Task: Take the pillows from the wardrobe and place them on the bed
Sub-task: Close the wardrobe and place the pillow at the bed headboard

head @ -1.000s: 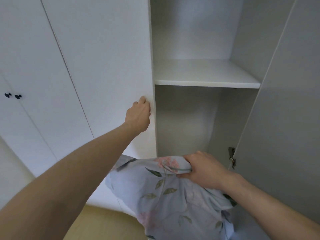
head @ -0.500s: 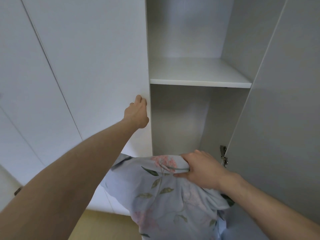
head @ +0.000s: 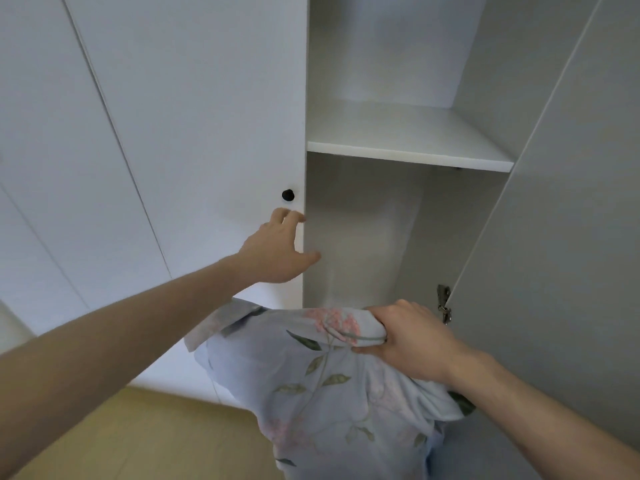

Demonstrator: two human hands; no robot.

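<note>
A pale blue pillow (head: 325, 403) with a pink and green flower print hangs in front of the open white wardrobe (head: 408, 140). My right hand (head: 412, 341) grips its bunched upper edge at lower centre. My left hand (head: 280, 251) reaches out at the edge of the left wardrobe door (head: 207, 133), just below a small black knob (head: 287, 195); its fingers are spread and loosely bent, holding nothing. The open compartment shows a bare white shelf and a shadowed space below it. The pillow's lower part runs out of the frame.
The right wardrobe door (head: 571, 237) stands swung open toward me, its metal hinge (head: 444, 303) showing beside my right hand. More shut white doors (head: 52, 168) fill the left. Light wooden floor (head: 145, 441) lies below.
My left hand has come off the left door's edge and dropped lower, uncovering the black knob. My right hand keeps hold of the pillow in about the same place.
</note>
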